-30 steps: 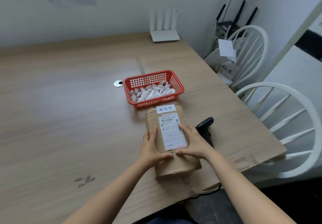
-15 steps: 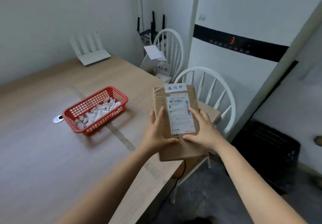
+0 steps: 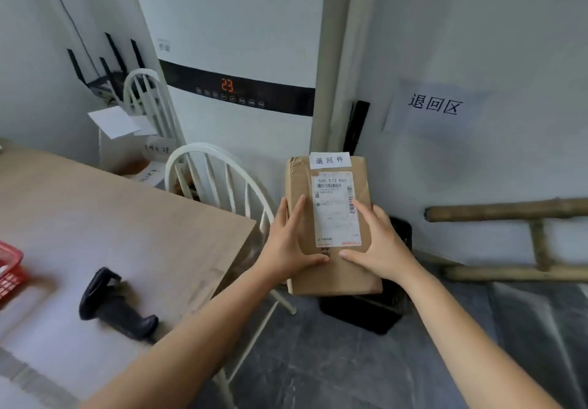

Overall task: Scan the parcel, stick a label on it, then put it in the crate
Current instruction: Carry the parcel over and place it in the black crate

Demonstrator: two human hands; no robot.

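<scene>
Both arms outstretched, left hand [image 3: 291, 243] and right hand [image 3: 380, 243] fingers grasping parcel [image 3: 331, 281] above crate [image 3: 394, 291]

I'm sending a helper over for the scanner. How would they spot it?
Start at the wooden table on the left. The scanner lies on its near part, between the red basket and the table's right edge. It is the only black, pistol-shaped thing there.

Open grey floor [image 3: 366, 361] fills the lower centre of the frame. The brown parcel [image 3: 331, 268] hides most of what appears to be a black crate [image 3: 381, 313]. A white chair [image 3: 222, 192] crowds its left; a bamboo ladder [image 3: 525, 243] leans at right.
</scene>
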